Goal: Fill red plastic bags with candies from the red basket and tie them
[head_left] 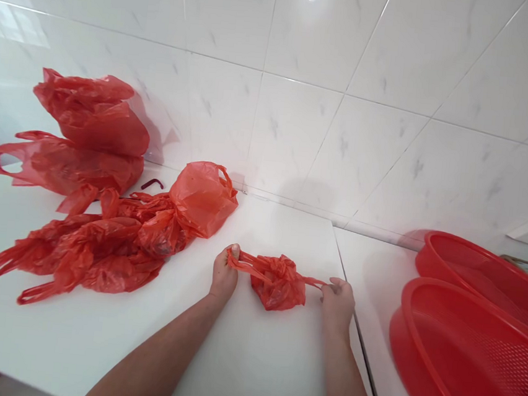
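A small red plastic bag [278,289] lies bunched on the white table, with its handles stretched out to both sides. My left hand [225,273] is closed around the handle on the left, thumb on top. On the other side my right hand [339,300] pinches the thin, taut handle between its fingertips. The bag's body is crumpled between the two hands, and its top looks twisted or knotted. Whatever may be inside it is hidden.
Several crumpled red bags [100,247] lie to the left, and fuller ones [93,169] are stacked against the tiled wall [297,139]. A small dark red bent piece [152,183] lies near them. Red plastic baskets [417,356] stand at right, beyond a table seam.
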Available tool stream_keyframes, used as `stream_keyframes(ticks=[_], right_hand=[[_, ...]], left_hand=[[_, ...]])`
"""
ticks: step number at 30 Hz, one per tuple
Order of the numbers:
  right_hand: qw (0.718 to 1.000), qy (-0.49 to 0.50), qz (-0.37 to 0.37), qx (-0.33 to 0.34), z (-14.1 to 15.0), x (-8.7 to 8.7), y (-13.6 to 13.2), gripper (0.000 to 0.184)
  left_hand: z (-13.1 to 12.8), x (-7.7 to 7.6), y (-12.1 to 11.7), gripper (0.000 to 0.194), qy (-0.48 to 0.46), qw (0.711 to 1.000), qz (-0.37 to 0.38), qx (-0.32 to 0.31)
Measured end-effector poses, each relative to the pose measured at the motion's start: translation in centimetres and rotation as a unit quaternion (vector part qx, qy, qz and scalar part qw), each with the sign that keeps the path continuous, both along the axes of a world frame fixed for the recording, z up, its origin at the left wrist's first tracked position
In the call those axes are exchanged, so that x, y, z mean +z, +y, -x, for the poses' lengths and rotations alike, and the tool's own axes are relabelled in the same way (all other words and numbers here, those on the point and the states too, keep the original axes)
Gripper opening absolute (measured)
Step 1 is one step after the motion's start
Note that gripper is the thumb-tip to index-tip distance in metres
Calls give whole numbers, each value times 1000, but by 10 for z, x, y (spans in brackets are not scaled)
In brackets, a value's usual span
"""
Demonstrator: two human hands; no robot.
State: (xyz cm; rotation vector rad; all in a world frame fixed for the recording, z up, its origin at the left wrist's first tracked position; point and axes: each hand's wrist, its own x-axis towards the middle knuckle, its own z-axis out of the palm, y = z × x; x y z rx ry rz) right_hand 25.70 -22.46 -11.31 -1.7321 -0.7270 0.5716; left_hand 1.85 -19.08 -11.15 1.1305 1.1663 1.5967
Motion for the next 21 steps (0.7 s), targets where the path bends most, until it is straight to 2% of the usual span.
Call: stream_keyframes(ticks=[6, 11, 15, 21], right_hand=[[1000, -19, 1, 4, -3, -7, 3, 25], [999, -27, -12, 32, 2, -6, 2, 23], [998, 3, -32, 51, 8, -2, -1, 37], [991, 90, -73, 68, 7, -3, -1, 49]], left_hand=[[4, -1, 6, 43, -7, 999, 40, -8], [4, 2, 7, 30, -19, 999, 26, -8], [3, 5, 5, 32, -42, 998, 51, -15], [-1, 4, 4, 33, -95, 991, 59, -77]])
